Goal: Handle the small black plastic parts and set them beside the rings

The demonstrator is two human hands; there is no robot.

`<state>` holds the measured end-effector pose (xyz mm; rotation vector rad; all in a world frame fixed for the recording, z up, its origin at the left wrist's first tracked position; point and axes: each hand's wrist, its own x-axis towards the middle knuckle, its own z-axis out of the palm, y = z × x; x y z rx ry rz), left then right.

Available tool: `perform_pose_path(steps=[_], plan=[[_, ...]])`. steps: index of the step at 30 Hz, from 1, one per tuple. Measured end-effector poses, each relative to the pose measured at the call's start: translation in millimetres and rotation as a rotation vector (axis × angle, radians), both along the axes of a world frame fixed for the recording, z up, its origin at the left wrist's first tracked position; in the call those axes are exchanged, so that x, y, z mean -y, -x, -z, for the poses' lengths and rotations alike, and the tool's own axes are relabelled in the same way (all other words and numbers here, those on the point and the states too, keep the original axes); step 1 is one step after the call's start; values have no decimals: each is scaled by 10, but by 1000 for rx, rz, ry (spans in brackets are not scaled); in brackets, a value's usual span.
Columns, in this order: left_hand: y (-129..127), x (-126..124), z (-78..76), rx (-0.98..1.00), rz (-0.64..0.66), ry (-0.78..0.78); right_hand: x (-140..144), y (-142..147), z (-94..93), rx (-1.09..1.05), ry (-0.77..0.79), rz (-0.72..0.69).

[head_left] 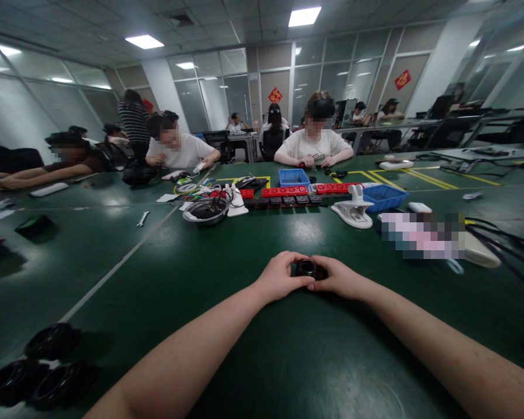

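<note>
A small glossy black ring-shaped part point(306, 267) with a round opening facing up is held just above or on the green table; I cannot tell which. My left hand point(284, 275) is closed around its left side, thumb in front and fingers behind. From the other side my right hand point(335, 276) grips it, its thumb near the left thumb. Dark material shows between the right fingers, too shadowed to make out. Three larger black ring-shaped parts point(55, 341) lie together at the lower left, away from both hands.
Across the green table point(253, 244) run red power strips point(285, 191). Near them are a metal bowl point(206, 210), a white clamp stand point(353, 208) and a blue tray point(383, 198). A wrench point(143, 219) lies left. Cables point(502, 233) spread at right. A person point(314, 142) sits opposite.
</note>
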<state>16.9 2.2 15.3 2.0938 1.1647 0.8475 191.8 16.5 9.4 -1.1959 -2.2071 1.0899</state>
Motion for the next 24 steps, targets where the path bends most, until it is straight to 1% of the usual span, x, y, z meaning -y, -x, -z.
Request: perform_pose_path(steps=[4,7,9,11,13,15,17,19,21,24], plan=[[-67,74,4,-18,-136,-65,10,59,52,132,-132,137],[-99,113,8,-50,-230,-99,73,165,66,259,-239,274],[-96,120,3,-73,-255,-120,129,232,62,338,-297,357],[-71,109,-10,-82,-233,-131,168,261,53,361,-335,384],[-27,81,-29,-74,-160,-133,172,237,44,291,-344,314],[25,43,-45,-59,-63,-121,140,167,39,176,-306,175],[68,5,-48,-45,15,-79,88,83,34,78,-216,32],[92,-28,-35,-28,63,-12,39,20,25,20,-112,-64],[97,-52,-12,0,90,41,10,-8,13,-13,-71,-105],[87,-70,20,45,112,77,1,-6,-4,-11,-102,-115]])
